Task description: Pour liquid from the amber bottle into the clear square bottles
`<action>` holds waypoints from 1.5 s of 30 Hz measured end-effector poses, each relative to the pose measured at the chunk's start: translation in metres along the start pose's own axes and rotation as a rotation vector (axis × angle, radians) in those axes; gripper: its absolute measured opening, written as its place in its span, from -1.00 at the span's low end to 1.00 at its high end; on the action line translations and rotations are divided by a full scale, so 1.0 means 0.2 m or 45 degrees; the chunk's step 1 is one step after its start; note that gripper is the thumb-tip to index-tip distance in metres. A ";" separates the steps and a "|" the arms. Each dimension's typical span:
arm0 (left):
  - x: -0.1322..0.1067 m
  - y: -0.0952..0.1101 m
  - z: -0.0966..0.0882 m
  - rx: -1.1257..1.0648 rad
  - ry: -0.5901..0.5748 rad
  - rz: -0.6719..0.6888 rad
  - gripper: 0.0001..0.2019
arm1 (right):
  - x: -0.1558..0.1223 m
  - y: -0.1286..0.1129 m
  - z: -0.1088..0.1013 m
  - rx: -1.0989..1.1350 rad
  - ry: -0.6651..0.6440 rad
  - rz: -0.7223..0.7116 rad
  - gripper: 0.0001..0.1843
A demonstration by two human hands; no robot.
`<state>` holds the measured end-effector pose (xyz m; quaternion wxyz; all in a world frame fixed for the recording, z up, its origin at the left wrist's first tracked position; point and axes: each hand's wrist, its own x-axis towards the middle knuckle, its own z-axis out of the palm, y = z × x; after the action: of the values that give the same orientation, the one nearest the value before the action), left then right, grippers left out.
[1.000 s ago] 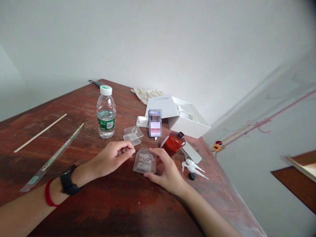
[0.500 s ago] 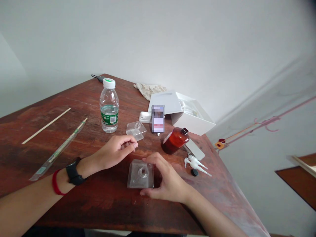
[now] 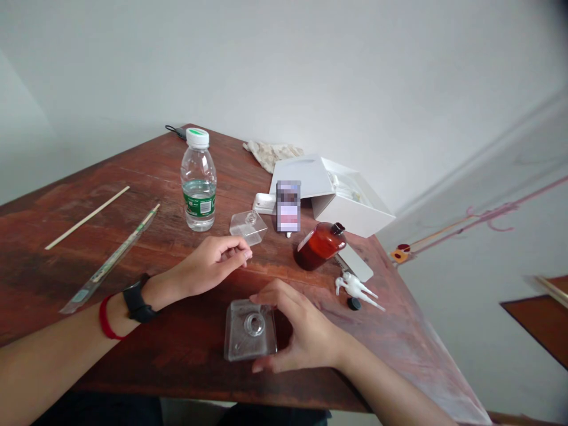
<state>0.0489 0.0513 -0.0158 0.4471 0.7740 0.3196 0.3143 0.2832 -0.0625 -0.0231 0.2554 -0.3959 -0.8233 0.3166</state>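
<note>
Near the front edge of the wooden worktop (image 3: 186,361), a clear plastic blister tray (image 3: 237,337) lies with its round well (image 3: 254,325) uncovered. The right hand (image 3: 304,328) curves around the tray's right edge, fingers slightly spread, thumb by the lower corner; how firm the hold is, I cannot tell. Holding by the edge keeps the well free. The left hand (image 3: 213,266) rests just apart, fingertips pressed together; anything pinched there is too small to see.
</note>
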 end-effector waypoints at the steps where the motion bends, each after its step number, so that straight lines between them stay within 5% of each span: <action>1: 0.00 0.00 0.00 -0.002 -0.002 0.006 -0.69 | 0.00 0.00 0.00 -0.004 0.016 0.012 -0.11; 21: -0.01 0.00 -0.01 0.006 -0.053 0.043 -0.62 | 0.03 0.13 -0.10 -0.224 0.457 0.007 -0.23; 34: -0.03 0.01 -0.01 0.228 -0.158 0.291 -0.71 | 0.03 0.16 -0.12 -0.311 0.555 0.010 -0.21; 45: -0.03 -0.01 -0.01 0.238 -0.129 0.323 -0.68 | 0.02 0.16 -0.14 -0.255 0.694 0.041 -0.25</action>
<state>0.0440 0.0491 -0.0179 0.3455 0.8613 0.2240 0.2979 0.3150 -0.0349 -0.0272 0.4217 -0.5027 -0.7450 0.1199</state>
